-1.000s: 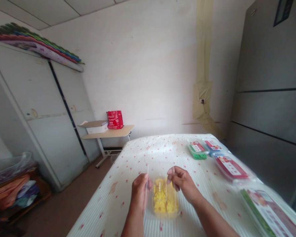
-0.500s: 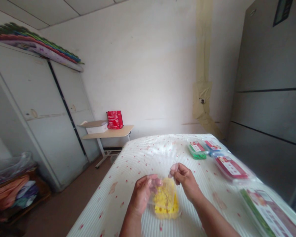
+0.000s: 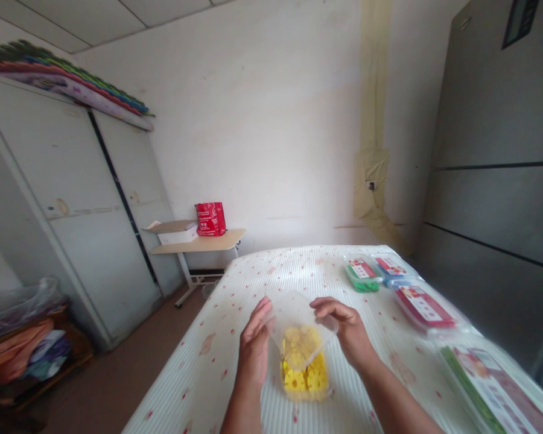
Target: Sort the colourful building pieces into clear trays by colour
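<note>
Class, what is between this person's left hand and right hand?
In the head view, a clear plastic lid spans between the left hand and right hand, partly overlapping the container of yellow pieces.

Red bag on desk; mats atop cabinet

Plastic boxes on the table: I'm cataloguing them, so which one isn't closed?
The box of yellow pieces: a clear lid tilts over it between the left hand and right hand. The other four boxes, to the right, appear closed, with printed labels.
</note>
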Demonstrator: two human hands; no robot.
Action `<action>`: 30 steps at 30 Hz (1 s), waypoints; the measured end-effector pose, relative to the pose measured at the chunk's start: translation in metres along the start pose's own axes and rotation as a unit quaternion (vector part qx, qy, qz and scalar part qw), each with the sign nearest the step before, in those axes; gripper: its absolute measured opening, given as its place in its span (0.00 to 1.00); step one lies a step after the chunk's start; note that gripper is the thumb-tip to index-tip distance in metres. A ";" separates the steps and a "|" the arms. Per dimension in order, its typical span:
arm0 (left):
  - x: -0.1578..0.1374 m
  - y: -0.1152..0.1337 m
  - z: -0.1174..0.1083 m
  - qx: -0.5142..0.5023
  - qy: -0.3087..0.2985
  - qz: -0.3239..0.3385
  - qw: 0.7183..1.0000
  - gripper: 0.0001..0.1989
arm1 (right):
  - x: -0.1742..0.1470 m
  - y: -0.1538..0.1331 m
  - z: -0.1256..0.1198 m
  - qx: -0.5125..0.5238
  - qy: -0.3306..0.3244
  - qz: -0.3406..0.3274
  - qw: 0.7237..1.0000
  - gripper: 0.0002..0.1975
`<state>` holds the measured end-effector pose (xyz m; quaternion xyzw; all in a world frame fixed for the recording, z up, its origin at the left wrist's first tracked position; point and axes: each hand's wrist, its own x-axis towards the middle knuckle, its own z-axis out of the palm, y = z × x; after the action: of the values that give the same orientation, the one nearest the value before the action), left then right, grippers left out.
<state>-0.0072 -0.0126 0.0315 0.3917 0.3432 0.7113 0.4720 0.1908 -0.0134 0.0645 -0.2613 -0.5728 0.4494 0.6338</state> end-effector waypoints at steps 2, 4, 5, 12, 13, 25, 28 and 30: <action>0.000 0.000 0.001 -0.037 -0.013 -0.014 0.999 0.21 | 0.000 -0.001 0.001 -0.001 -0.002 0.000 1.000 0.05; -0.001 0.000 0.001 -0.070 -0.027 -0.028 0.997 0.19 | 0.000 -0.001 0.001 -0.002 0.002 0.001 1.000 0.06; -0.001 0.001 0.001 -0.081 -0.032 -0.034 0.996 0.17 | 0.000 0.000 0.001 -0.003 0.003 0.002 1.000 0.07; -0.003 0.006 -0.003 -0.141 -0.086 -0.052 0.985 0.22 | 0.001 0.006 -0.004 0.003 -0.034 0.011 0.999 0.12; -0.004 0.006 -0.003 -0.131 -0.080 -0.053 0.987 0.24 | 0.001 0.007 -0.005 0.005 -0.050 0.025 0.998 0.12; -0.007 0.006 0.010 0.016 0.012 -0.004 1.000 0.34 | 0.001 0.014 -0.001 0.029 -0.028 0.126 0.991 0.15; -0.008 0.007 0.011 0.020 0.013 -0.006 1.000 0.35 | 0.001 0.018 0.002 0.047 -0.048 0.146 0.987 0.20; -0.008 0.007 0.012 0.026 0.013 -0.007 1.000 0.37 | 0.001 0.021 0.004 0.048 -0.065 0.149 0.986 0.20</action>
<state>0.0025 -0.0210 0.0413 0.3921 0.3708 0.7039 0.4617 0.1817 -0.0041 0.0481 -0.2832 -0.5454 0.5814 0.5332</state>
